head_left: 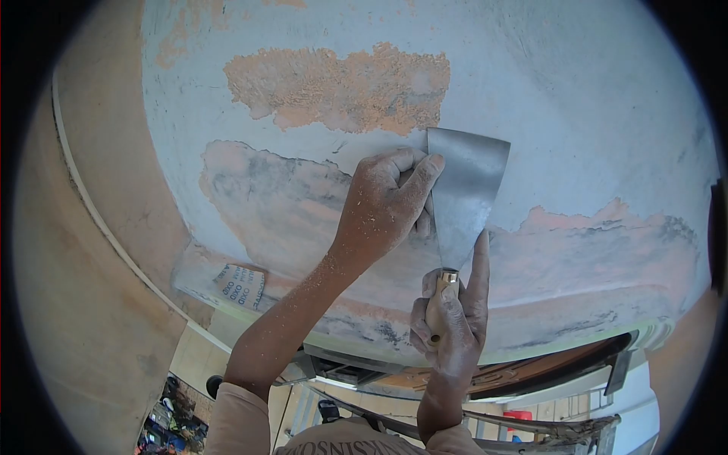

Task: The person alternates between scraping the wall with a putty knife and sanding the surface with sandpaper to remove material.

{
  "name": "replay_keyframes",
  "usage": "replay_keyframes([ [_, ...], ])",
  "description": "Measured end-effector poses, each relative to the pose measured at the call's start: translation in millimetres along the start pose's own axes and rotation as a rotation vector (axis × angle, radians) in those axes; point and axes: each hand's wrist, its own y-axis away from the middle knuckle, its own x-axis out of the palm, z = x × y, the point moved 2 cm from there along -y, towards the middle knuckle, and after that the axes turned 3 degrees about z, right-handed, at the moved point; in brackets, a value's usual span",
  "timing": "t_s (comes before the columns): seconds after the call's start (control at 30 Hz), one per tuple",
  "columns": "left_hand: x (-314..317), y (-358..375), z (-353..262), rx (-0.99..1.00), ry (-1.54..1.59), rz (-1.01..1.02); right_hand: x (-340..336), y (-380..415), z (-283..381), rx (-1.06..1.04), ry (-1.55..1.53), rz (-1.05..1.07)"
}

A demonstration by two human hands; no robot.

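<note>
A wide metal scraper (468, 182) with a short wooden handle stands upright in front of a patchy wall surface. My right hand (459, 311) is wrapped round its handle, with the index finger stretched up along the blade. My left hand (394, 189) is closed at the blade's left edge, its thumb and fingers pinching there. Pale dust covers both hands and the forearms. Just above the blade's top edge lies a rough orange-beige patch (341, 87) where the white coating (576, 114) is gone. A second, pink and grey bare area (280, 197) spreads behind the hands.
A piece of printed sandpaper (241, 286) lies at the lower left. Along the bottom are a ladder-like frame (607, 432), a dark curved opening (561, 369) and a cluttered pile of things (174, 417). A thin pale strip (98, 208) runs down the left side.
</note>
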Motion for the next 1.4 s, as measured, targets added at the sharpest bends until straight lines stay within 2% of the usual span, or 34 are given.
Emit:
replay_keyframes([
  [0.77,3.7,-0.4,0.1,-0.01,0.08,0.016,8.6,-1.6,9.5,0.007,-0.056,-0.012],
  [1.2,4.5,-1.1,0.3,-0.032,0.054,0.024,8.5,2.7,13.6,0.004,0.02,-0.046],
  [1.4,4.3,0.5,1.3,-0.02,0.069,0.021,3.7,2.8,13.3,0.021,0.039,0.006],
])
